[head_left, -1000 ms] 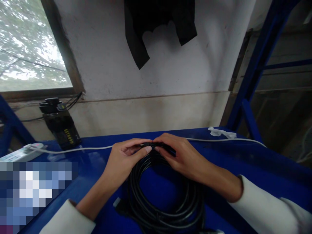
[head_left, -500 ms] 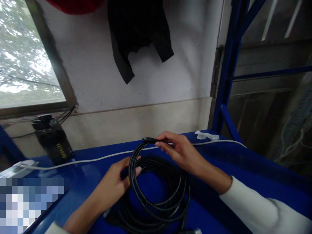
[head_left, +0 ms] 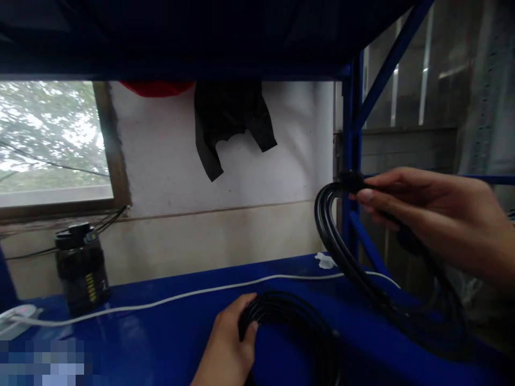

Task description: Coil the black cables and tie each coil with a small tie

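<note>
Our right hand had just swung up and out to the right, and it took one black coil with it. A moment earlier that coil lay over the other coil; now the two were apart. So what had looked like one big bunch was two, with a hand on each.

The right hand held its coil near the top, pinched between thumb and fingers, next to a thick black bit. The coil hung down in front of the blue post. We could not tell if its low side touched the table.

Our left hand was curled around the left side of the other coil, low over the table. The picture cut off the bottom of that coil. The white cord ran behind it, and the bottle stood far to the left.
</note>
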Demonstrator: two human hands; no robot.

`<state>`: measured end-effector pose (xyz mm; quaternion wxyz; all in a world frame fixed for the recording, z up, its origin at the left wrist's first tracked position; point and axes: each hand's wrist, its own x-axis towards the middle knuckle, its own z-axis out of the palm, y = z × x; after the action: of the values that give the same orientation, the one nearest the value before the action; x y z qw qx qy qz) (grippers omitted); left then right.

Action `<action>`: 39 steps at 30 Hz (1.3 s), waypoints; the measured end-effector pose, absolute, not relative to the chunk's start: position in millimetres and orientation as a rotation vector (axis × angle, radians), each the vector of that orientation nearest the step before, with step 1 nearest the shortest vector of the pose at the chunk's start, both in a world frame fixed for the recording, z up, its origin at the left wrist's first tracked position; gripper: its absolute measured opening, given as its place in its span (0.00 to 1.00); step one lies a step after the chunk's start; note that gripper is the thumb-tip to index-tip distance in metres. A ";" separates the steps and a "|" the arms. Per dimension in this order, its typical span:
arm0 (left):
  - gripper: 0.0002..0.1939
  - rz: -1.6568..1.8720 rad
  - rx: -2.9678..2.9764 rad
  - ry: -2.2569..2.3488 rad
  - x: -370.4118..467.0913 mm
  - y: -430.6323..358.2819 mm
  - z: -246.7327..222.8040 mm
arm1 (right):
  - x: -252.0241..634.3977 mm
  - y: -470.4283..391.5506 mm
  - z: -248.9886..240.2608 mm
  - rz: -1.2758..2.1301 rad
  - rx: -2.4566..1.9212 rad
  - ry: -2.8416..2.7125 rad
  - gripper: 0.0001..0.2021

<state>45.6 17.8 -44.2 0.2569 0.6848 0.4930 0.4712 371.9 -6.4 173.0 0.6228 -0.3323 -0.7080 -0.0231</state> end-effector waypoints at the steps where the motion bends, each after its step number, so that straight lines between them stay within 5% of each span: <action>1: 0.26 1.271 1.867 1.346 60.8 21.6 -42.4 | 373.7 -8.7 181.2 -0.016 -0.771 -1.632 0.13; 11: 0.15 1.301 1.804 1.037 159.2 60.2 -26.9 | 316.0 1.0 190.8 0.243 -0.738 -1.913 0.10; 23: 0.28 1.366 1.314 0.978 -37.8 39.8 0.0 | 185.7 57.1 48.1 0.625 -0.695 -2.304 0.04; 32: 0.12 1.166 1.845 1.082 -39.8 28.3 0.0 | 161.0 63.3 7.6 0.532 -0.685 -2.369 0.07; 39: 0.10 1.122 2.057 1.221 -33.1 22.8 -1.7 | 167.7 55.6 0.0 0.445 -0.769 -2.390 0.09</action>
<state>-33.1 22.8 -1.7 0.2471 0.7544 0.4478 0.4114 167.7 55.6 0.0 0.2917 -0.2883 -0.8966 0.1669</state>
